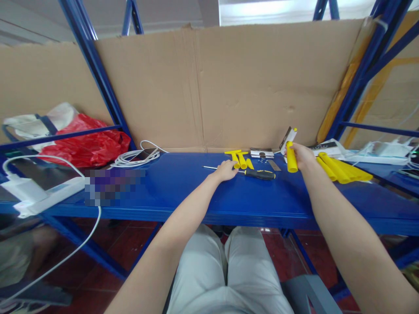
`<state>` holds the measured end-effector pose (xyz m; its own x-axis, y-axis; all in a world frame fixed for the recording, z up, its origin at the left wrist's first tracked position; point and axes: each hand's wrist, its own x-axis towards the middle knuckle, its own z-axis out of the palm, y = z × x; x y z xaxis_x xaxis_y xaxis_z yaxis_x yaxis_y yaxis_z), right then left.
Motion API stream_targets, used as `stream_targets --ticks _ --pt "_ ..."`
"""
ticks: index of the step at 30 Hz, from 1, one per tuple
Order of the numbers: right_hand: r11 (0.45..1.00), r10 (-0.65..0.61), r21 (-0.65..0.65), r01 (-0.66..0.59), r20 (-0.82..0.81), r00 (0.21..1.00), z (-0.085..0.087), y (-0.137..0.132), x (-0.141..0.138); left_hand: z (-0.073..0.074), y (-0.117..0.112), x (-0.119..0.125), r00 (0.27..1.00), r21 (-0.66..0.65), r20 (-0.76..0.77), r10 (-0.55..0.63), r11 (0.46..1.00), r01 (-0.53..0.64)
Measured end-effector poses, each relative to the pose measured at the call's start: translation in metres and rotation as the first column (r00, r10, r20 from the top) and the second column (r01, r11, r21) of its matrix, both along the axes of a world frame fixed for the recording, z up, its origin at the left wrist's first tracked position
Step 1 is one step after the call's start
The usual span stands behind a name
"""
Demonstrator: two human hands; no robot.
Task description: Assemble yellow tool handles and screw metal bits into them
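Observation:
My right hand is closed around a yellow handle, held upright above the blue shelf, with a dark flat blade part at its top. My left hand rests on the shelf, its fingers reaching a yellow T-shaped plastic piece; whether they grip it I cannot tell. Two more yellow pieces lie beside it. A black and yellow screwdriver lies just right of my left hand, its shaft pointing left.
Several long yellow handles lie at the right. Small metal parts sit by the cardboard back wall. A coiled white cable, red plastic bag and white charger are at the left. Blue rack posts flank the shelf.

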<state>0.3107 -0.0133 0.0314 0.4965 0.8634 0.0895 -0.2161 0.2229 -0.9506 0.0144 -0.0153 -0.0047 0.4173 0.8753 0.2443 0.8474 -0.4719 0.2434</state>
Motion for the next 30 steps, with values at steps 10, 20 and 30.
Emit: stream_targets --ticks 10,20,30 --pt "0.992 0.115 0.015 -0.124 0.269 0.956 0.005 -0.011 -0.067 -0.003 0.006 -0.002 0.994 0.034 0.106 -0.032 0.999 0.029" --pt "0.906 -0.212 0.305 -0.294 0.927 0.310 -0.024 -0.002 -0.094 0.003 0.005 0.001 0.876 0.217 0.450 -0.176 0.972 0.084" --pt "0.894 -0.232 0.324 -0.310 0.926 0.299 -0.026 -0.005 -0.099 0.010 0.007 0.009 0.466 0.129 0.832 -0.302 0.921 0.367"
